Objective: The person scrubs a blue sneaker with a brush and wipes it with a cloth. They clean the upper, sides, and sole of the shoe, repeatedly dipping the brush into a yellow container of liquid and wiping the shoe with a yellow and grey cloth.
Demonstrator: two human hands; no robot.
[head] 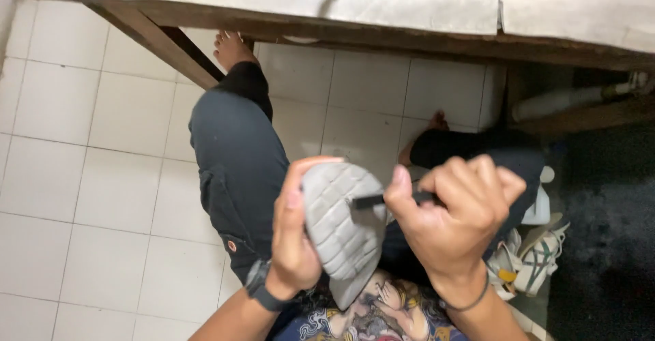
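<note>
My left hand [295, 232] grips a shoe with a grey treaded sole [340, 225], held sole-up over my lap. A dark watch sits on that wrist. My right hand [454, 208] is closed around a thin dark tool [372, 200] whose tip rests against the sole near its upper right edge. A thin band circles the right wrist. Below the hands are my dark trousers [235, 157] and a patterned shirt [372, 314].
A wooden table [409, 7] with a slanted leg [160, 44] runs across the top above a white tiled floor [89, 177]. My bare feet rest under it. White sneakers [532, 256] and a white plastic container [540, 204] lie at the right, beside a dark mat.
</note>
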